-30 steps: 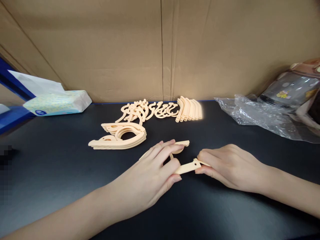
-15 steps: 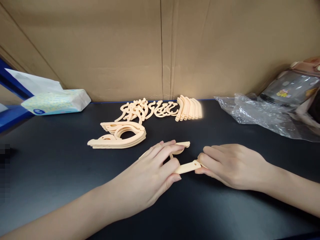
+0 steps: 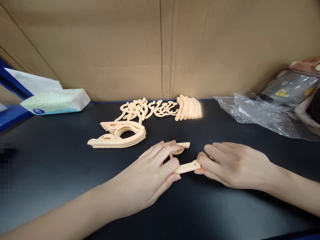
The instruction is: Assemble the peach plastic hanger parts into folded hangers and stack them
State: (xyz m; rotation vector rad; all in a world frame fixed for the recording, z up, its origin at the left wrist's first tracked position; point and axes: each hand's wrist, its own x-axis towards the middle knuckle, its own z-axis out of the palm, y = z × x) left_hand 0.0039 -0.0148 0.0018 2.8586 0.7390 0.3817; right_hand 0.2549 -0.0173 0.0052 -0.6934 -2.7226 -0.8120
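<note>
Under my left hand (image 3: 152,170) is a cream plastic folding hanger (image 3: 188,167), its middle covered by my fingers and its two arm ends pointing right. The thumb and fingers are closed around it. My right hand (image 3: 232,165) pinches the tip of the nearer arm, just past a small round hole. Its fingertips hide that tip, so I cannot tell whether another small part is between them. Beyond my left hand lies a neat stack of similar folded hangers (image 3: 120,144).
Loose cream hooks (image 3: 136,110) lie in a heap at the back of the black table (image 3: 62,166). Beside them is a row of curved arm pieces (image 3: 188,107). A tissue pack (image 3: 57,101) sits back left; clear plastic wrap (image 3: 260,115) and a clear bottle (image 3: 290,85) are at right.
The fingers of my right hand have shifted slightly at the arm's tip, and a pale sliver beside them is now hidden. My left hand and the hanger have stayed in place.
</note>
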